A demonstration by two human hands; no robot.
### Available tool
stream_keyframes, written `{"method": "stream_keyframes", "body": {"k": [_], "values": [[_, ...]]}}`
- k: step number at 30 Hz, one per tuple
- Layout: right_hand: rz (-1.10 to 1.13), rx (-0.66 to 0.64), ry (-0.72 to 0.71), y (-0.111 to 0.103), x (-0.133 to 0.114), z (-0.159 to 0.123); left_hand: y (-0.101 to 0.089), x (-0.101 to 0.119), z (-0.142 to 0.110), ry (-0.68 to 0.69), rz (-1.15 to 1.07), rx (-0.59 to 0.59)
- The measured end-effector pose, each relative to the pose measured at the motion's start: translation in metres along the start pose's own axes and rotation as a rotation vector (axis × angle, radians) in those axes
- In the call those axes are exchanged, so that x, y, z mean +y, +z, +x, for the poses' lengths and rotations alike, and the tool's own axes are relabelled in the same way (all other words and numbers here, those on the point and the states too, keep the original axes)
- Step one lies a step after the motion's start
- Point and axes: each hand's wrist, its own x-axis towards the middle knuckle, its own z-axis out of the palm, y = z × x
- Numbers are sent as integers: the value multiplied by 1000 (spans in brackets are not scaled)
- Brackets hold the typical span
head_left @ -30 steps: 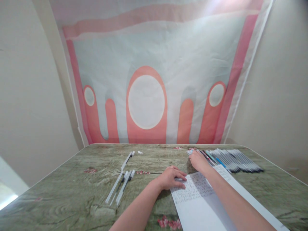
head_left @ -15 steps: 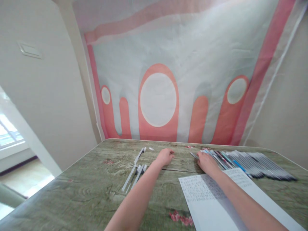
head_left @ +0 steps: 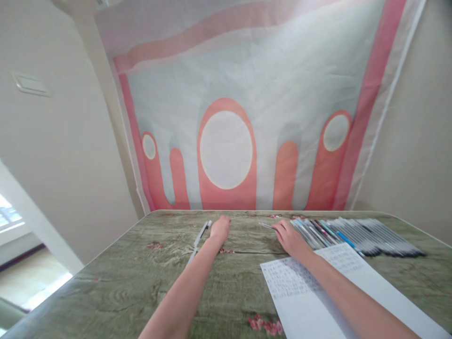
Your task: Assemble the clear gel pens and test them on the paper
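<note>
My left hand [head_left: 220, 229] is low over the far middle of the table, its fingers bent down and together; whatever they hold is hidden. Just left of it lie clear pen parts [head_left: 201, 234], and my forearm covers others nearer me. In my right hand [head_left: 290, 238] is a slim pen [head_left: 268, 226], its thin tip pointing left. Right beside that hand is a row of assorted pens [head_left: 318, 234], running on into several clear pens with dark ends [head_left: 383, 238]. A blue pen [head_left: 349, 243] lies among them.
A white sheet with handwriting [head_left: 293, 301] lies under my right forearm. The wood-patterned table [head_left: 116, 282] has printed pink flowers. Behind its far edge hangs a pink and grey backdrop [head_left: 226, 197].
My left hand has moved left, over where a small white piece lay. My right hand has shifted slightly left from the pen row with its pen. The view has turned a little.
</note>
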Motion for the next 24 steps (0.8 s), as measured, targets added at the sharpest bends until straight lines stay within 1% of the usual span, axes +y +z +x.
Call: {"method": "stream_keyframes", "body": {"k": [2,3,4,6,7,10,13,18,24], "values": [[35,9,-41,-1,-3,1,8,23,-5,58,-62,53],[44,18,-60,-1,-3,1,13,34,-8,98,-172,104],[48,28,-78,-1,-3,1,19,44,-11,130,-276,122],[41,48,-103,-1,-1,2,29,60,-16,170,-423,154],[32,56,-112,0,0,2,34,64,-19,184,-476,165],[0,57,-123,1,2,3,43,65,-24,160,-567,190],[-18,36,-126,2,2,3,44,60,-27,128,-610,187],[-13,0,-151,2,-1,0,42,58,-30,158,-628,188],[-14,10,-172,-1,-5,0,41,60,-31,203,-599,177]]}}
